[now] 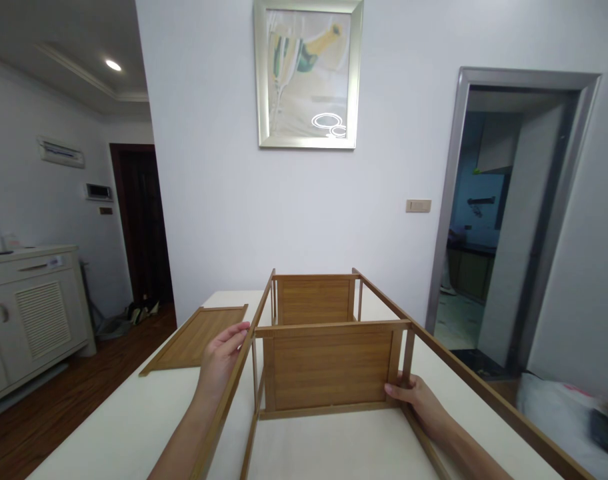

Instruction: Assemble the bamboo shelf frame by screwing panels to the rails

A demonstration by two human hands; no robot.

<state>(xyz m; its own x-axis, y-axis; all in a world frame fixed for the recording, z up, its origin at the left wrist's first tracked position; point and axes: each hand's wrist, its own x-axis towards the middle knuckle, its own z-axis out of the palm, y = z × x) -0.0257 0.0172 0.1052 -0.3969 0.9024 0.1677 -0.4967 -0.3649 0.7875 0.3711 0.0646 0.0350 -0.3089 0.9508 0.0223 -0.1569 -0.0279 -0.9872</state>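
A brown wooden shelf frame (334, 327) lies on a white table, its long rails running toward me. Two upright panels span it: a near panel (329, 370) and a far panel (317, 300). My left hand (227, 343) is closed at the frame's left upper rail, fingertips against its outer side near the near panel's corner. Low at the right, my right hand (417, 397) grips the near panel's edge by the post, thumb on the front face and fingers partly hidden behind. A separate wooden panel (199, 339) lies flat to the left of the frame.
The white table (109, 427) reaches to the wall, where a framed picture (309, 73) hangs. A doorway (509, 220) is at the right, with a white plastic bag (549, 413) near it. A white cabinet (31, 313) stands at the left.
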